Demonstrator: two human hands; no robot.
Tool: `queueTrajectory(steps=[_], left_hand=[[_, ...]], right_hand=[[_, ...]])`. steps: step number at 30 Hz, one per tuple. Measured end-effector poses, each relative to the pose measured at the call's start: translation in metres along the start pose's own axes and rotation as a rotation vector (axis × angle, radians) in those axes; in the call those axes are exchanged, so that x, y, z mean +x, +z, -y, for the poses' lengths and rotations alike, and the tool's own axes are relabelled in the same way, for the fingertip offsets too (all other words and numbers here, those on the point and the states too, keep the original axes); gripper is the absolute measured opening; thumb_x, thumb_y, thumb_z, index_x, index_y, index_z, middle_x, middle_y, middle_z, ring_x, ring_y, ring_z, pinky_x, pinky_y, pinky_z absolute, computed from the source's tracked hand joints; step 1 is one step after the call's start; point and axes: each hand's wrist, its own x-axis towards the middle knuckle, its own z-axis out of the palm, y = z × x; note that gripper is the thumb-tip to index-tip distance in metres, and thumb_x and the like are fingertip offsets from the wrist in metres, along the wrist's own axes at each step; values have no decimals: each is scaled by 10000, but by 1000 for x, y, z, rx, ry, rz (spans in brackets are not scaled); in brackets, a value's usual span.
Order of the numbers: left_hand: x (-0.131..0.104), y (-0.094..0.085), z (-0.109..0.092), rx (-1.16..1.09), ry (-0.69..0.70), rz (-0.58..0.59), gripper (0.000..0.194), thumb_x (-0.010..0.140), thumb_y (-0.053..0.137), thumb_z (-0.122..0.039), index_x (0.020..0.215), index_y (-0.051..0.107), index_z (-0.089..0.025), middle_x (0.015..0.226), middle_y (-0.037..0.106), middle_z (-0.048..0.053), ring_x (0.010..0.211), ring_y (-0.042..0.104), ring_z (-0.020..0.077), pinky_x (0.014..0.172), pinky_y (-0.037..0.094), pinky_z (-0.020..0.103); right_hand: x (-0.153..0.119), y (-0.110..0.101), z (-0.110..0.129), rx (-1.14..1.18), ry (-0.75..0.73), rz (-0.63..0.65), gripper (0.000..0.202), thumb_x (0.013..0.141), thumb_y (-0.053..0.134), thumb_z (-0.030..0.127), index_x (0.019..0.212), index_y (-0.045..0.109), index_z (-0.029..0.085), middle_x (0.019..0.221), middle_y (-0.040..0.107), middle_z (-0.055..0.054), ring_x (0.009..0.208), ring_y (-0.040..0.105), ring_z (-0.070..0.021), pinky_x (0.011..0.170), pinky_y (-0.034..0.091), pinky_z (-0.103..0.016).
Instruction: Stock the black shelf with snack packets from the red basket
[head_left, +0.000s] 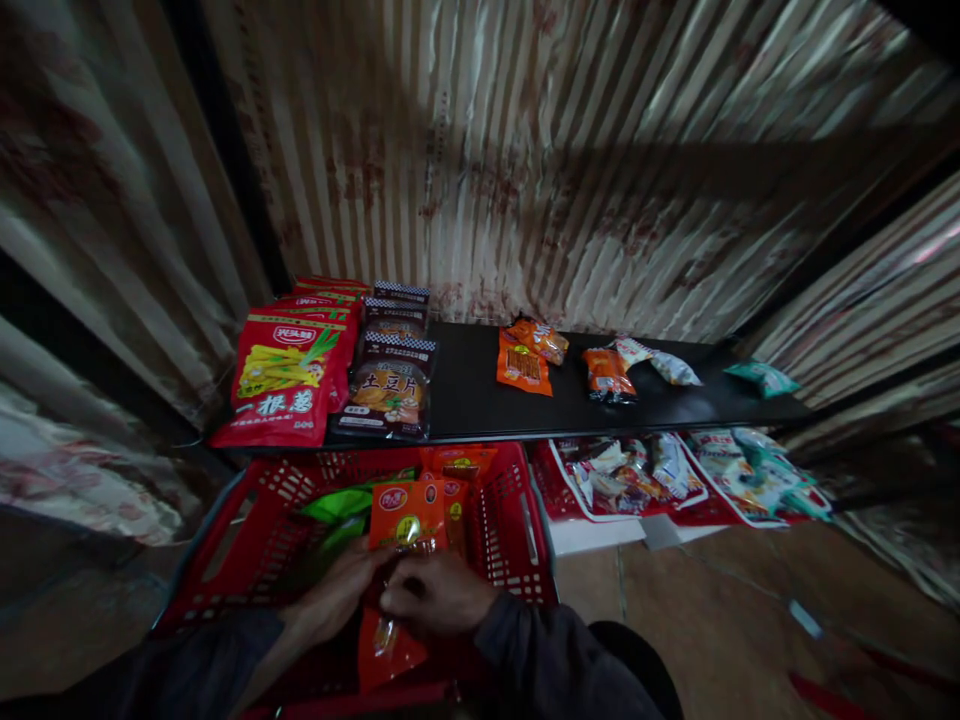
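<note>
Orange packet [409, 508] is held within the red basket [517, 480] by both hands, printed face up; low position is probably used so anything dropped is caught by the basket. Red bags [285, 370] and dark bags [386, 385] are stacked in rows on the black shelf [465, 400], fronts outward, likely so labels can be read and kinds kept apart. Loose packs [611, 375] are spread along the shelf's right part, reason unclear. Re grip: right hand [442, 592] is curled closed, lower part of the packet apparently pinched; left hand [349, 580] is set at the packet's left edge, fingertips partly covered, so closure cannot be told. Packet's upper half is left exposed beyond the knuckles; orange wrap is also seen below the fingers, same packet or second one cannot be told. Green packet [337, 505] is left untouched beyond the left hand.
</note>
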Motion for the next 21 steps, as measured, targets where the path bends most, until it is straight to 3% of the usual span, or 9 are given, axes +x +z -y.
queueTrajectory(steps=[3, 7, 10, 14, 17, 21], left_hand=[[-3, 0, -10, -59, 22, 22, 335, 601, 802, -399, 857, 738, -193, 918, 771, 76, 979, 682, 310, 877, 504, 389], [-2, 9, -32, -102, -2, -93, 445, 541, 858, -416, 875, 722, -155, 869, 770, 93, 899, 704, 305, 857, 519, 406], [1, 20, -47, -191, 35, -87, 445, 541, 874, -414, 865, 718, -151, 885, 771, 96, 902, 709, 291, 849, 535, 390], [4, 34, -61, -233, 63, -104, 337, 609, 857, -354, 834, 716, -146, 926, 771, 101, 945, 708, 276, 870, 543, 361], [6, 43, -68, -268, 70, -154, 271, 672, 822, -299, 858, 710, -138, 935, 770, 104, 952, 711, 263, 872, 550, 350], [8, 53, -77, -309, 60, -154, 247, 737, 768, -289, 915, 703, -131, 961, 768, 108, 978, 709, 262, 876, 557, 361]], right_hand=[[-3, -33, -11, 49, 87, -239, 272, 872, 563, 374, 679, 609, 188, 613, 588, 29, 574, 526, -107, 556, 382, -216], [-11, -71, -26, 322, 108, -672, 333, 834, 577, 533, 773, 614, 208, 673, 595, 30, 643, 554, -124, 634, 451, -241], [-13, -78, -26, 507, 122, -694, 348, 740, 696, 532, 882, 669, 215, 859, 687, 0, 806, 622, -152, 773, 497, -274], [-11, -68, -15, 760, 68, -554, 382, 745, 707, 532, 978, 712, 229, 995, 739, -15, 927, 667, -186, 932, 486, -345], [-10, -63, -10, 853, 47, -560, 412, 709, 738, 548, 950, 728, 214, 960, 758, -22, 914, 685, -209, 937, 486, -376], [-10, -68, -11, 935, 55, -663, 426, 638, 787, 548, 872, 731, 197, 901, 768, -26, 883, 696, -216, 879, 506, -354]])
